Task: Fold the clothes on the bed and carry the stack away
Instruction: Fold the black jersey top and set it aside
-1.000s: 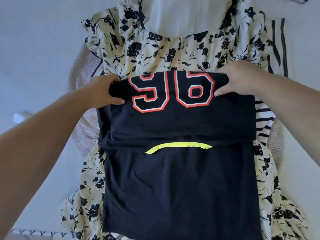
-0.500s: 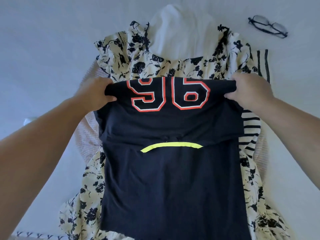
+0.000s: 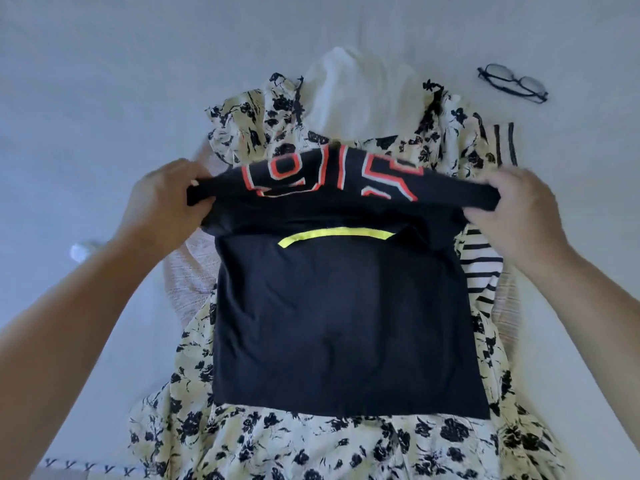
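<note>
A dark navy T-shirt (image 3: 346, 323) with orange-and-white numbers and a yellow neck trim lies partly folded on top of a pile of clothes. My left hand (image 3: 162, 199) grips its far folded edge at the left corner, and my right hand (image 3: 519, 206) grips the same edge at the right corner. That edge is lifted off the pile and tilted, so the numbers look blurred. Under the shirt lie a cream dress with black flowers (image 3: 311, 448), a black-and-white striped top (image 3: 481, 265), a pale ribbed garment (image 3: 190, 275) and a white garment (image 3: 349, 88).
The pile rests on a pale bed sheet (image 3: 104, 81). Black-framed glasses (image 3: 512, 83) lie on the sheet at the far right. A small white object (image 3: 81, 251) sits left of the pile. A patterned strip (image 3: 90, 467) shows at the near left edge.
Both hands have raised the shirt's far folded edge and moved it toward me, tilting the numbers. More of the bed and the glasses have come into the view.
</note>
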